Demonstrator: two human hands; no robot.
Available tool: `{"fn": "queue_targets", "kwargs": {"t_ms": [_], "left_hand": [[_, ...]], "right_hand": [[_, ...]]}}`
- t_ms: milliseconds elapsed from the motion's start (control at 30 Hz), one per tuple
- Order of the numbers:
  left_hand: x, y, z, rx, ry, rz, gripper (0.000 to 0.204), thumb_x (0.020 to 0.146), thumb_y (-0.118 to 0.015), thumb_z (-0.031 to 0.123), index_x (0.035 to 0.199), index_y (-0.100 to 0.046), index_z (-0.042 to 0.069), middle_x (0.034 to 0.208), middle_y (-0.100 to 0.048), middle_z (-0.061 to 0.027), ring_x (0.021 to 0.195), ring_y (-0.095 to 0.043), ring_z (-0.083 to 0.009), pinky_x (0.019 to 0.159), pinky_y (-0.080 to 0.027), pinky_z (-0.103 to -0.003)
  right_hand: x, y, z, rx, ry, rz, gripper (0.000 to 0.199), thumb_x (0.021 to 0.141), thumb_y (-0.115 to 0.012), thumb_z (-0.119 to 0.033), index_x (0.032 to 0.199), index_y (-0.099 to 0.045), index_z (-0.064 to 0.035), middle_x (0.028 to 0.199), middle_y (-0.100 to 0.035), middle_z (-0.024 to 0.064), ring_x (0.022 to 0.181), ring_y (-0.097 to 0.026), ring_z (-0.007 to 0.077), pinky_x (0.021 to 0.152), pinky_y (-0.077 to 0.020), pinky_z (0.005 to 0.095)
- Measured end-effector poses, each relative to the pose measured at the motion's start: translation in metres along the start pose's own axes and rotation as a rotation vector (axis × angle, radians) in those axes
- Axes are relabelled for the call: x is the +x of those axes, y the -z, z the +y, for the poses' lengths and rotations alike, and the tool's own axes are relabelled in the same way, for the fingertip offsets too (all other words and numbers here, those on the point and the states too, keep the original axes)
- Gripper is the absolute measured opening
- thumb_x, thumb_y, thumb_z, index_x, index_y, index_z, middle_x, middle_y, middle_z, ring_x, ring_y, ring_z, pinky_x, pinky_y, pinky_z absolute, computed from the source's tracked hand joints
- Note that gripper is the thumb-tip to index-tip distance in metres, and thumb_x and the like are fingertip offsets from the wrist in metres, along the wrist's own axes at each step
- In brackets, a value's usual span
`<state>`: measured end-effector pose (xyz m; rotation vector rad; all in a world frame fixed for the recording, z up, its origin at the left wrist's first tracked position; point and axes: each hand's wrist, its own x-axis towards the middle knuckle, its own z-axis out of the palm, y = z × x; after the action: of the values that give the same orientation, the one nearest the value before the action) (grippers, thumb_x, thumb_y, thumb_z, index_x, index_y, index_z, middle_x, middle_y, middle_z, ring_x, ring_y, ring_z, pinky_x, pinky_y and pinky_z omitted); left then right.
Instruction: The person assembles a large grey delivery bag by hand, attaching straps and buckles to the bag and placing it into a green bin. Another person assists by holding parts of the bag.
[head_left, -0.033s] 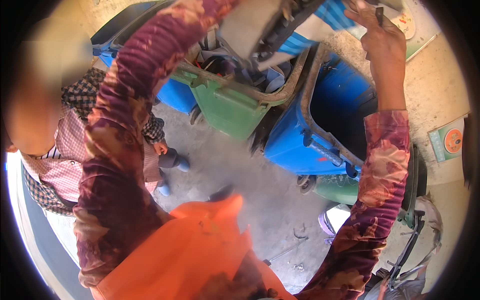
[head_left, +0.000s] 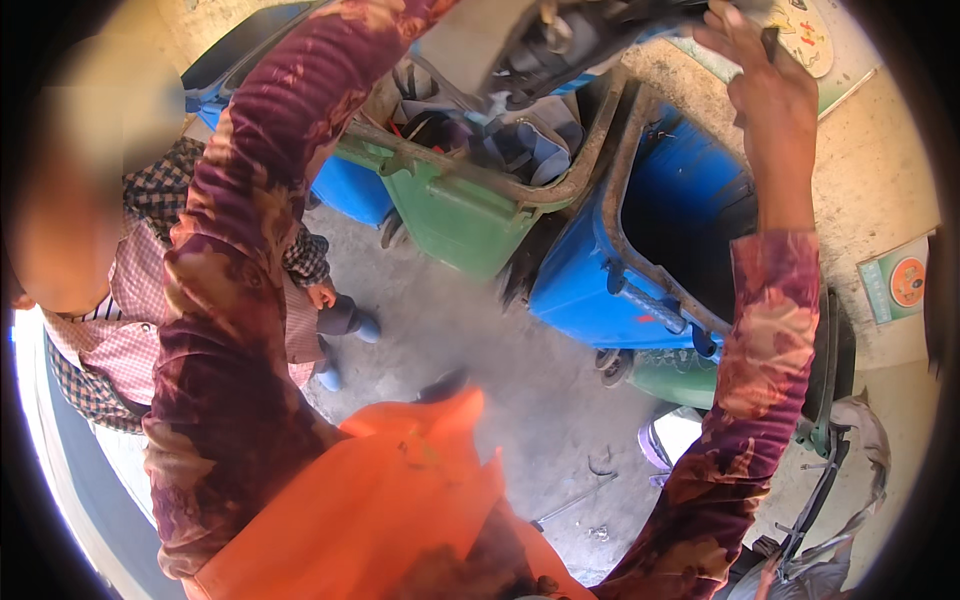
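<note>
The right hand [head_left: 770, 100] grasped a dark bundle [head_left: 570, 40] above the green bin [head_left: 460, 215]; the left hand's fingers were out of view.

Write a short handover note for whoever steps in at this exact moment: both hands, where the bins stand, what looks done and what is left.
Right hand: raised at the top of the view, fingers on the edge of a dark grey plastic bin lid held up over the bins.
Left hand: out of view; the patterned sleeve reaches up past the top edge.
Green plastic wheeled bin: open, already filled with grey and dark refuse.
Blue plastic wheeled bin: beside it on the right, open; its inside looks dark and mostly hollow.
Another person in a checked shirt stands on the left.
Done: lid lifted. Left: cannot tell more from this view.
</note>
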<state>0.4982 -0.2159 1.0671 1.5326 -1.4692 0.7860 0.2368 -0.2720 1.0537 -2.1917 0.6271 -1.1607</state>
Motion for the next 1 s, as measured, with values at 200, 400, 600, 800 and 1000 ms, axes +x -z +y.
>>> {"fn": "queue_targets", "kwargs": {"t_ms": [200, 400, 600, 800, 1000], "left_hand": [[-0.116, -0.126, -0.145, 0.445, 0.078, -0.702, 0.081, 0.077, -0.074, 0.035, 0.147, -0.038, 0.012, 0.122, -0.060, -0.0226, 0.113, -0.061, -0.0363, 0.092, -0.051, -0.043], [-0.294, -0.206, -0.189, 0.351, -0.003, -1.427, 0.103, 0.067, -0.080, 0.047, 0.153, -0.032, 0.018, 0.138, -0.049, -0.0290, 0.128, -0.050, -0.0422, 0.108, -0.041, -0.041], [-0.219, -0.216, -0.229, 0.215, 0.098, -1.332, 0.065, 0.066, -0.083, 0.041, 0.115, -0.064, 0.002, 0.112, -0.067, -0.0206, 0.103, -0.064, -0.0407, 0.090, -0.050, -0.045], [-0.286, -0.279, -0.276, 0.095, 0.199, -1.573, 0.114, 0.068, -0.079, 0.058, 0.153, -0.028, 0.002, 0.149, -0.040, -0.0266, 0.142, -0.033, -0.0404, 0.118, -0.027, -0.047], [-0.351, -0.330, -0.305, 0.036, 0.312, -1.591, 0.081, 0.083, -0.068, 0.058, 0.142, -0.048, 0.006, 0.135, -0.053, -0.0277, 0.130, -0.050, -0.0361, 0.110, -0.039, -0.043]], "right_hand": [[-0.100, 0.007, 0.106, 0.178, -0.336, 0.043, 0.032, 0.098, -0.060, -0.028, 0.111, -0.071, -0.0013, 0.099, -0.071, 0.0061, 0.068, -0.060, 0.0052, 0.049, -0.0339, 0.0192], [-0.241, 0.085, 0.205, -0.053, -0.801, 0.224, 0.036, 0.100, -0.055, -0.034, 0.110, -0.071, -0.0035, 0.083, -0.068, 0.0019, 0.055, -0.045, 0.0039, 0.046, -0.0286, 0.0201], [-0.396, 0.192, 0.200, -0.223, -1.155, 0.440, 0.029, 0.095, -0.053, -0.016, 0.119, -0.066, -0.0036, 0.093, -0.068, 0.0081, 0.058, -0.052, 0.0069, 0.042, -0.0351, 0.0219], [-0.499, 0.148, 0.136, -0.023, -1.536, 0.754, 0.032, 0.093, -0.058, -0.027, 0.114, -0.070, -0.0056, 0.094, -0.070, 0.0051, 0.053, -0.046, 0.0058, 0.040, -0.0330, 0.0230], [-0.559, 0.114, 0.106, 0.157, -1.649, 0.827, 0.034, 0.099, -0.058, -0.027, 0.112, -0.065, 0.0037, 0.086, -0.065, 0.0077, 0.058, -0.052, 0.0072, 0.043, -0.0371, 0.0192]]}}
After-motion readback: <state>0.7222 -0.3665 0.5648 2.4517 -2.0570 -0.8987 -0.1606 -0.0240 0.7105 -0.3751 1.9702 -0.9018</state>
